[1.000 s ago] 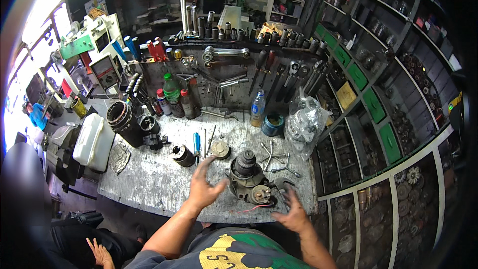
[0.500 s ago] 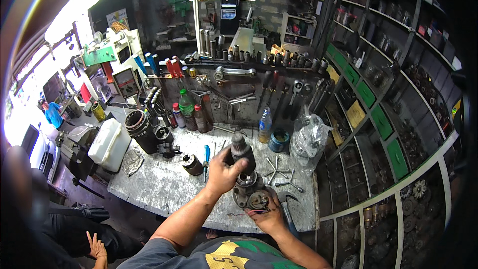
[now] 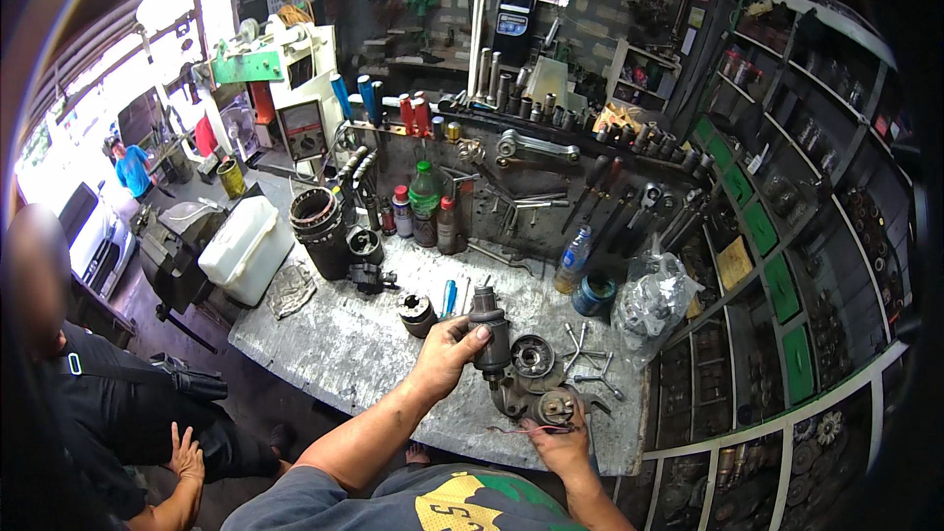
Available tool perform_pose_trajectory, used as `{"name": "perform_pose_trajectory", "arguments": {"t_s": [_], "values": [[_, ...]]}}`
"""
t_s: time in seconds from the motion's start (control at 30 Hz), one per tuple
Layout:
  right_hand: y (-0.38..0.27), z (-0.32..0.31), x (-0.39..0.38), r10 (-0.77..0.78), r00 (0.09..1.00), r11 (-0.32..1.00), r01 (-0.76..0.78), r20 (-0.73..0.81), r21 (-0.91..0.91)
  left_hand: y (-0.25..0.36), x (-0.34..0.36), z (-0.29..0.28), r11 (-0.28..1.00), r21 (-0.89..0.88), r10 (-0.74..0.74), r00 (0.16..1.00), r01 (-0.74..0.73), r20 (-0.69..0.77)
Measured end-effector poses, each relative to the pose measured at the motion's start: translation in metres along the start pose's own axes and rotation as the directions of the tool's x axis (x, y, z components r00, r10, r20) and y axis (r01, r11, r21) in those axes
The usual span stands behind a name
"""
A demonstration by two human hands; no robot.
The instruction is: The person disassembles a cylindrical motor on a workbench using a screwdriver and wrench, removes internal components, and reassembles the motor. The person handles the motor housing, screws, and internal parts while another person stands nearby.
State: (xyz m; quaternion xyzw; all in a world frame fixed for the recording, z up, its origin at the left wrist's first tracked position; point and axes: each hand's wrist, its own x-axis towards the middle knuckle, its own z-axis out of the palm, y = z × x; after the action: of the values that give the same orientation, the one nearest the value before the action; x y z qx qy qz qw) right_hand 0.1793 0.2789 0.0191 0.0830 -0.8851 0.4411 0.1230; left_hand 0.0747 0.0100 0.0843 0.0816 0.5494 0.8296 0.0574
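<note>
My left hand [image 3: 447,359] is closed round a dark starter armature [image 3: 490,339], a stout cylinder with a thin shaft at each end, held upright above the bench. Just right of it, the starter motor housing [image 3: 532,358] shows its round open mouth toward me. My right hand [image 3: 562,444] grips the near end of this housing, at the round solenoid [image 3: 557,407] with a thin red wire. The armature's lower shaft end is close to the housing's edge; whether they touch I cannot tell.
On the metal-topped bench [image 3: 324,354] stand a dark cylindrical casing [image 3: 321,231], a smaller ring part [image 3: 417,315], a blue screwdriver [image 3: 449,297], cross-shaped wrenches [image 3: 584,349], bottles [image 3: 424,199] and a bagged part [image 3: 654,295]. At left, a person [image 3: 108,374] is close to the bench.
My left hand has brought the armature out of line with the housing, to its left, baring the housing's open mouth. The whole view has shifted, with the bench scene now farther right.
</note>
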Motion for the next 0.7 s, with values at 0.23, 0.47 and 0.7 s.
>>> {"name": "perform_pose_trajectory", "arguments": {"t_s": [0.23,0.47,0.7], "values": [[-0.002,0.003,-0.004,0.184,0.983,0.973,-0.185,0.020,0.137,-0.008,-0.006,-0.026,0.997,-0.013,-0.078,0.996,0.078,-0.050],[-0.005,0.002,-0.007,0.123,0.992,0.990,-0.121,-0.022,0.075,-0.022,0.000,-0.042,0.994,0.024,-0.104,0.994,0.105,-0.042],[-0.008,0.005,-0.009,0.231,0.973,0.960,-0.227,-0.006,0.162,-0.028,0.007,-0.044,0.965,0.263,0.033,0.998,-0.021,-0.044]]}}
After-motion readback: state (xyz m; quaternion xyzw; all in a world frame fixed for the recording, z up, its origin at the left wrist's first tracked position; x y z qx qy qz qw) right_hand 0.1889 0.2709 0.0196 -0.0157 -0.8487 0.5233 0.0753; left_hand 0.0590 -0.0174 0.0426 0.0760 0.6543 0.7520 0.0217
